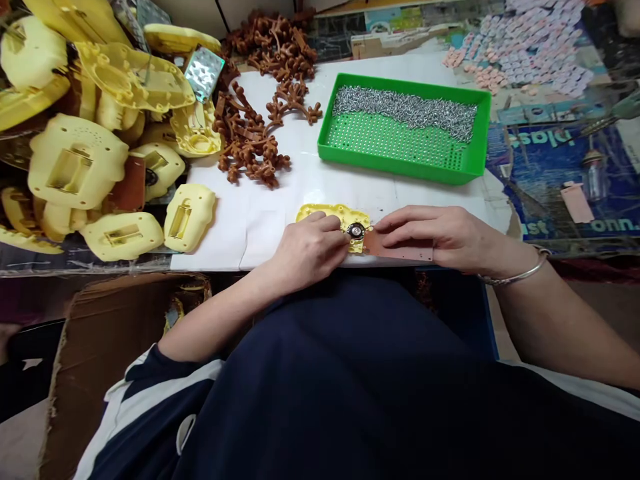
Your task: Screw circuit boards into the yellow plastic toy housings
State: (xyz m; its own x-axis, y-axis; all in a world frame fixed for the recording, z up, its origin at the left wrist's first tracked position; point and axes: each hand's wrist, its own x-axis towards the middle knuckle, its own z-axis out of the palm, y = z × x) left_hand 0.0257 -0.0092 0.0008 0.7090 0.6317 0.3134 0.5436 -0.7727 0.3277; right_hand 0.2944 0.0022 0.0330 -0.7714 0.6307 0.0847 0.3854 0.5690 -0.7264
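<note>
A yellow plastic shell lies at the near edge of the white table sheet, with a small round black-and-silver part set in it. My left hand is closed over the shell's left side, fingertips pinched beside the round part. Just to the right, my right hand lies fingers together on a brown circuit board that butts against the shell. A metal bangle circles the right wrist.
A green tray holding a band of small silver screws stands behind the hands. Brown plastic branch pieces are heaped at back left. Many yellow shells are piled at far left. Pink pieces lie back right. A cardboard box stands below left.
</note>
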